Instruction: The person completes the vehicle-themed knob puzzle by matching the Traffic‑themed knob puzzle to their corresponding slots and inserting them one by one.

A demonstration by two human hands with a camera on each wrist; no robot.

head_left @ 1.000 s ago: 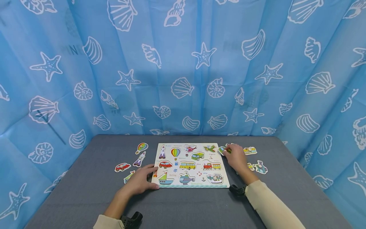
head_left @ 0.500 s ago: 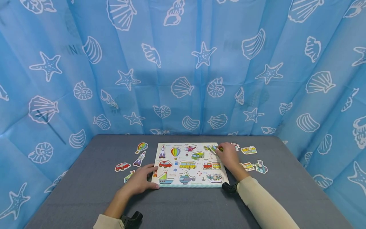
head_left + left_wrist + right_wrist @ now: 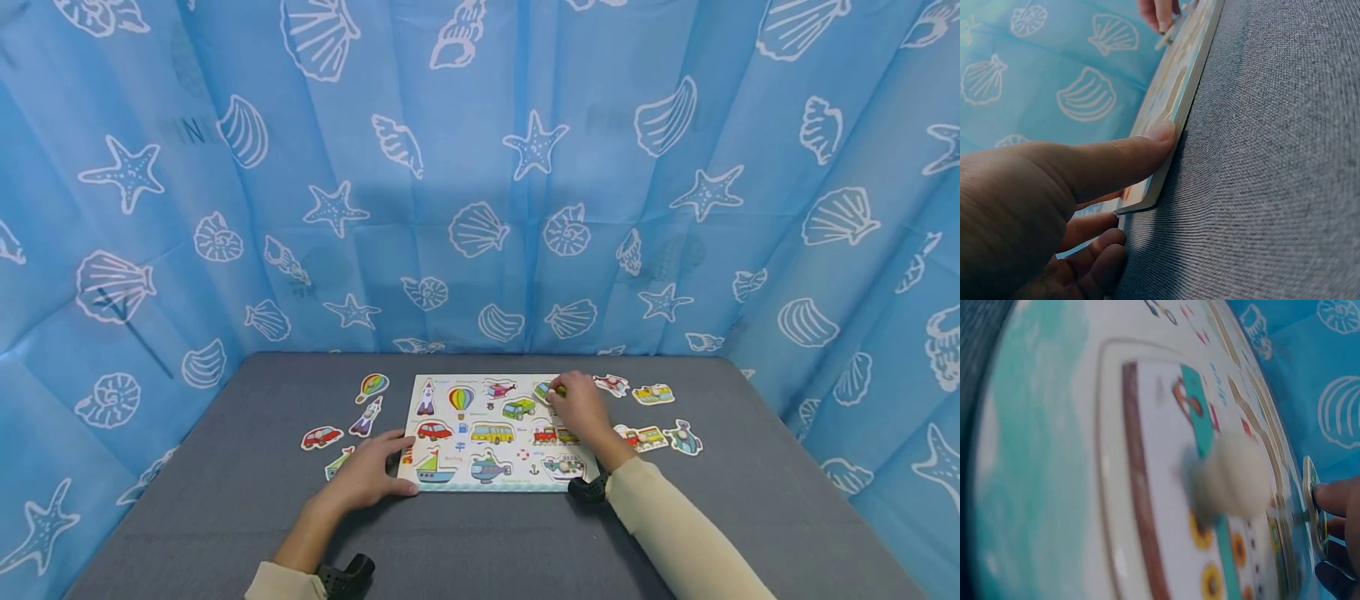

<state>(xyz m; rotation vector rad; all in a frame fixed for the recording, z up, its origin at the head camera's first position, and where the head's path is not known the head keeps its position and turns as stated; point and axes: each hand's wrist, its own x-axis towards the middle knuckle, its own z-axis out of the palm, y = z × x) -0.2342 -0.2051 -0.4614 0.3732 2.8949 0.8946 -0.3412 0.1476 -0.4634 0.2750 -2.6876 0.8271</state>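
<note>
A flat white puzzle board [image 3: 480, 454] with vehicle pictures lies on the table. My left hand [image 3: 367, 473] holds its front left corner; in the left wrist view the thumb [image 3: 1125, 156] presses the front edge, fingers at the side. My right hand [image 3: 581, 408] pinches a green puzzle piece [image 3: 542, 391] with a white border over the board's upper right, near the plane picture. The right wrist view shows that piece [image 3: 1311, 506] tilted on edge under the fingertips, much of it covered. A ship piece [image 3: 1166, 462] with a round knob [image 3: 1241, 475] sits in the board's lower right.
Left of the board lie loose balloon [image 3: 372, 387], rocket [image 3: 366, 417], red car [image 3: 322, 437] and sailboat [image 3: 339, 463] pieces. To its right are a red-and-white piece [image 3: 612, 384], a yellow bus [image 3: 653, 394], a train [image 3: 645, 438] and a blue-grey piece [image 3: 684, 437]. A blue curtain [image 3: 480, 167] hangs behind.
My right hand has moved left with the green puzzle piece, from beside the board's right edge to over its upper right. My left hand stays at the corner.
</note>
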